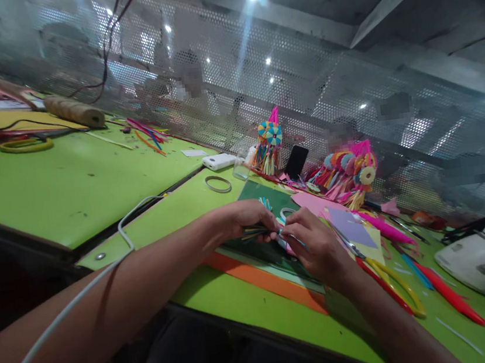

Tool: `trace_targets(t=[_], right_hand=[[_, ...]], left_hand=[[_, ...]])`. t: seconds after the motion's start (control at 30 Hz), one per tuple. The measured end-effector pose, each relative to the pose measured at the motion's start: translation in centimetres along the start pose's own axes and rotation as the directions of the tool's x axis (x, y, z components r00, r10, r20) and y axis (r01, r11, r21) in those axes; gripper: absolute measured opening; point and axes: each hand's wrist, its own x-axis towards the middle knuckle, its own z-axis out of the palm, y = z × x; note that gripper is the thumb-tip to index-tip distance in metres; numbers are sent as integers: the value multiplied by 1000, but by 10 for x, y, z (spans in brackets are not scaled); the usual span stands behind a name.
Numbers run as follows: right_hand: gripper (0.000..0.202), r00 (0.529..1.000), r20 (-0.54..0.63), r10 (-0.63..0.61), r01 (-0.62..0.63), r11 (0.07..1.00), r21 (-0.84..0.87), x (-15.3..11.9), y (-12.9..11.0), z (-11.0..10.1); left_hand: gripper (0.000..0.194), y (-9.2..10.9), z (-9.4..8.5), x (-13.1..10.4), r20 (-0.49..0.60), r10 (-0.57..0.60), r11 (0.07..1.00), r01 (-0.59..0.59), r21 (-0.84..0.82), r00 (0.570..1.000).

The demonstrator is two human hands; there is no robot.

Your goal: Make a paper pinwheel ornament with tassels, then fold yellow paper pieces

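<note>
My left hand (253,218) is closed round a small bundle of thin coloured paper strips (265,203), whose ends stick out on both sides of the fingers. The fingertips of my right hand (316,240) pinch together at the near end of this bundle, close to the left thumb. What exactly lies between the right fingertips is too small to make out. Both hands are over a dark green sheet (250,192) on the bright green table. A pale ring (288,212) shows just behind the right hand, partly covered by it.
Yellow-and-red-handled scissors (392,287) lie right of my right hand, near a red pointed tool (453,297). Orange paper (264,282) is in front. Tasselled paper ornaments (270,137) and a phone (297,162) stand behind. A white cable (122,231) crosses my left arm.
</note>
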Motion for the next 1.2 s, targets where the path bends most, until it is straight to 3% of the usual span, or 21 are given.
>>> trace_targets(t=[0.37, 0.53, 0.7, 0.87, 1.2], right_hand=[[10, 986, -131, 103, -89, 990, 108, 0, -1, -6], [22, 998, 60, 11, -9, 999, -33, -1, -4, -7], [12, 999, 39, -5, 13, 981, -193, 0, -5, -2], [11, 1000, 5, 16, -15, 994, -110, 1, -4, -1], [10, 980, -3, 199, -198, 978, 70, -2, -4, 10]], left_hand=[[6, 1, 0, -1, 29, -7, 1000, 7, -10, 1000], [6, -1, -1, 2, 11, -38, 997, 39, -61, 999], [8, -1, 1, 1, 6, -41, 998, 42, -51, 999], [9, 0, 3, 0, -3, -4, 1000, 4, -19, 1000], [11, 2, 12, -2, -88, 35, 997, -28, 74, 995]])
